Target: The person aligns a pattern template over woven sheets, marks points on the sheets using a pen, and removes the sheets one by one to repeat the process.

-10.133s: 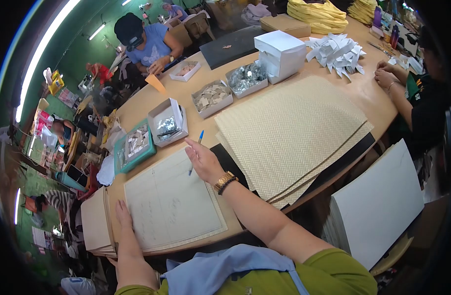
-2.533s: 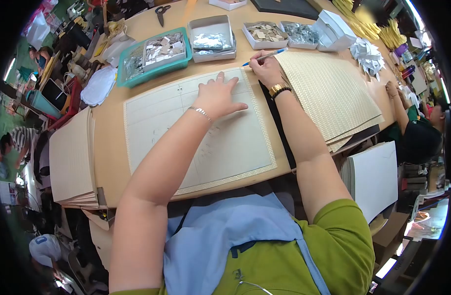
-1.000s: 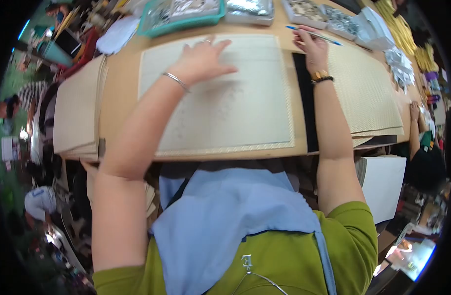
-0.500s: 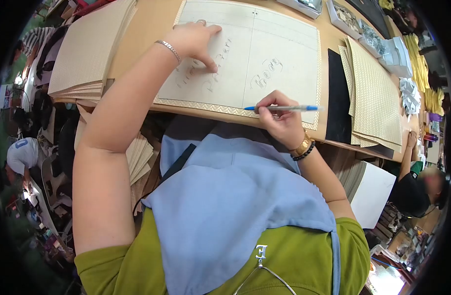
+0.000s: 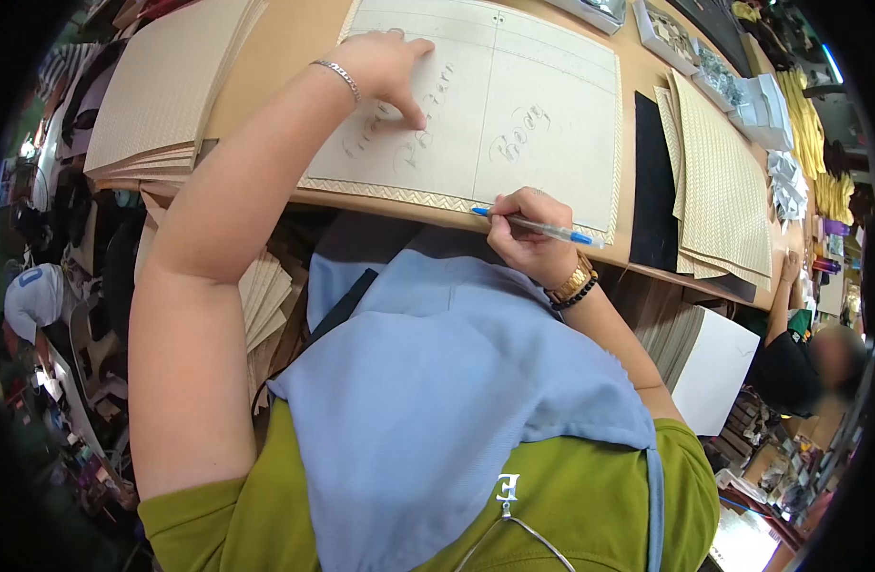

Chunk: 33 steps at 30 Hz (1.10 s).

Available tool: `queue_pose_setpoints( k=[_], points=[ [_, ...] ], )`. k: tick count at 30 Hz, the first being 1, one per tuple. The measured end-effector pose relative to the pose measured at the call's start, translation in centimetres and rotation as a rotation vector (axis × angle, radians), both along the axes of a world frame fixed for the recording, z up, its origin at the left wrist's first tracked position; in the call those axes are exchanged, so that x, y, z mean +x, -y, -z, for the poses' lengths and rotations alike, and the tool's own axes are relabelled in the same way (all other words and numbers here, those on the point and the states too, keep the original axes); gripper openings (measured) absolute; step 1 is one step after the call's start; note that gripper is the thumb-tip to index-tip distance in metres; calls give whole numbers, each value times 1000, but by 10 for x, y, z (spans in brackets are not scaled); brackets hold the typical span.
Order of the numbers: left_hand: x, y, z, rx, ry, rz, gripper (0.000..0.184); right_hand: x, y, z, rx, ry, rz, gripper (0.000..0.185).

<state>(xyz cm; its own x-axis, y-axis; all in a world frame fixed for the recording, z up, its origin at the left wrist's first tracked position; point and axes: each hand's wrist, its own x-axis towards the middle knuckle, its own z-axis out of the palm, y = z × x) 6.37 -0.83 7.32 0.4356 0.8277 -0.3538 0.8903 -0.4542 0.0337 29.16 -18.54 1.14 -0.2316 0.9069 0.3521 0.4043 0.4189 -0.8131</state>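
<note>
A: What forms the setting?
B: A crowded workroom, with a wooden table [image 5: 283,81] across the upper part of the view. A stack of pale sheets [image 5: 166,86] lies at left; a black sheet [image 5: 655,186] and herringbone-patterned sheets [image 5: 728,181] lie at right.
A: Where is the lettered sheet?
B: The lettered sheet [image 5: 547,81] lies flat near the table's front edge, on a patterned sheet [image 5: 385,194] whose border shows along the front and right.
A: How are the hands disposed?
B: The left hand [image 5: 388,74] lies over the lettered sheet's left part, thumb and fingers spread apart. The right hand [image 5: 533,236] grips a blue-capped pen [image 5: 559,231] between thumb and fingers, its tip at the front border.
</note>
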Motion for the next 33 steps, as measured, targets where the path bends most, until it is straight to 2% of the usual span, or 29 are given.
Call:
queue_pose_setpoints(
  k=[14, 17, 20, 23, 24, 27, 28, 33],
  points=[
    [-1, 0, 2, 2, 6, 2, 114, 1, 0, -1, -14, 29, -13, 6],
    [0, -1, 2, -13, -8, -5, 114, -2, -1, -6, -136, -32, 35, 5],
    [0, 1, -1, -5, -19, -11, 115, 0, 0, -2, -117, -28, -1, 4],
    [1, 5, -3, 2, -36, -27, 114, 7, -6, -12, -305, -125, 4, 3],
    [0, 4, -4, 3, -41, -37, 114, 7, -11, -11, -381, -357, 30, 4],
    [-6, 1, 2, -9, 57, -3, 115, 3, -35, -27, -297, -460, 39, 19],
    [-7, 1, 2, -18, 45, 3, 115, -9, -39, -35, -271, -529, 1, 16],
    [-6, 0, 0, 9, 7, 33, 115, -66, -47, -46, -160, -88, -333, 6]
  ],
)
